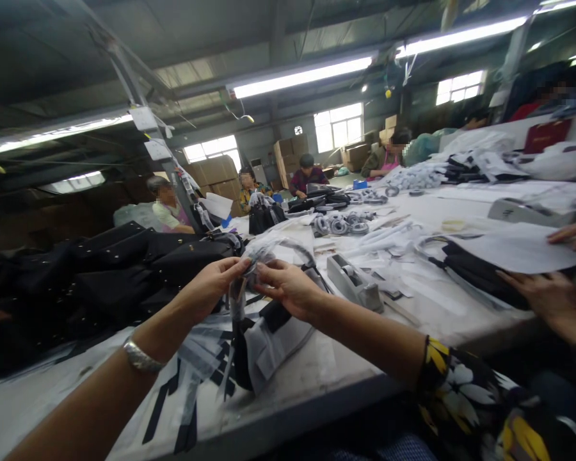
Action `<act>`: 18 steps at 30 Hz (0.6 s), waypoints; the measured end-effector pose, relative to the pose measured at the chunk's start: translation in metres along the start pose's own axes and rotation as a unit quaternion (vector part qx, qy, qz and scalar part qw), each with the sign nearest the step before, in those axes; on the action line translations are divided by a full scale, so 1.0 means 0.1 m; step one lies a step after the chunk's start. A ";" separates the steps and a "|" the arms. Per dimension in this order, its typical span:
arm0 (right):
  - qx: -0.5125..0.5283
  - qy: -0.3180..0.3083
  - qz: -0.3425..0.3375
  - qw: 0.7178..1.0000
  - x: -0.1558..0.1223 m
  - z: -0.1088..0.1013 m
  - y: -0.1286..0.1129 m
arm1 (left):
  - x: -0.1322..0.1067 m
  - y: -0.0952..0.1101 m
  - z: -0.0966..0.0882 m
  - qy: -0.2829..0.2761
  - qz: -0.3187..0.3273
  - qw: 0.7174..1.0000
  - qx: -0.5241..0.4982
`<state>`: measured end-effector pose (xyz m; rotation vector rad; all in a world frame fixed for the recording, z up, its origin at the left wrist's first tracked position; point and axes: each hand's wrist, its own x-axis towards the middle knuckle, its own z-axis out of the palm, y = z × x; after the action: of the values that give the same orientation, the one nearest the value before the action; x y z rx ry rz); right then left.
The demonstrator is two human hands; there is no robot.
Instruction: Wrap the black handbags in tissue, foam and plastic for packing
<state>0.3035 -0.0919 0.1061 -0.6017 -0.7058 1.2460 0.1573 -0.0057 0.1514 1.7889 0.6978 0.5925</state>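
Observation:
A black handbag (242,358) with white sheet material over its side stands on the table in front of me. Its curved handle (237,298) is wrapped in clear plastic film. My left hand (216,282) pinches the plastic-wrapped handle near its top, thumb and fingers together. Close beside it, my right hand (288,287) also has its fingers closed on the clear wrapping of the handle. The fingertips of both hands nearly meet there. What exactly lies between them is partly hidden.
Black bags (120,275) are heaped on the left. Dark and clear strips (187,384) lie at the front, and a grey tape dispenser (352,282) stands right of the bag. At right, a co-worker's hands (552,301) rest on another black bag (484,272). Several people sit farther back.

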 end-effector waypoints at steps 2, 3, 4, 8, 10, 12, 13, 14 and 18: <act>-0.036 -0.015 -0.013 0.999 0.00 -0.07 0.01 | -0.03 -0.02 0.06 0.012 0.002 0.999 -0.036; -0.060 -0.026 -0.020 0.998 -0.02 -0.13 0.03 | -0.04 -0.04 0.09 0.026 -0.001 0.998 -0.061; -0.087 -0.036 -0.028 0.995 -0.04 -0.20 0.04 | -0.05 -0.05 0.12 0.041 -0.009 0.995 -0.086; -0.218 -0.009 -0.088 0.972 -0.21 -0.73 0.05 | -0.01 -0.08 0.16 0.103 -0.047 0.983 -0.144; -0.338 0.068 -0.136 0.929 -0.32 -1.13 -0.04 | 0.05 -0.07 0.15 0.135 -0.040 0.977 -0.158; -0.466 0.170 -0.160 0.854 -0.44 -1.58 -0.22 | 0.12 -0.03 0.14 0.165 -0.024 0.972 -0.168; -0.499 0.214 -0.157 0.825 -0.51 -1.82 -0.34 | 0.15 0.00 0.14 0.180 -0.018 0.969 -0.169; -0.520 0.250 -0.151 0.803 -0.58 -2.06 -0.48 | 0.18 0.02 0.15 0.191 -0.013 0.967 -0.167; -0.597 0.373 -0.111 0.701 -0.95 -2.88 -0.97 | 0.25 -0.02 0.18 0.233 0.059 0.959 -0.152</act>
<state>0.5672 -0.2145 -0.0231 -1.8956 -0.7759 0.0563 0.1868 0.0009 0.1458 1.4176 0.7680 1.1618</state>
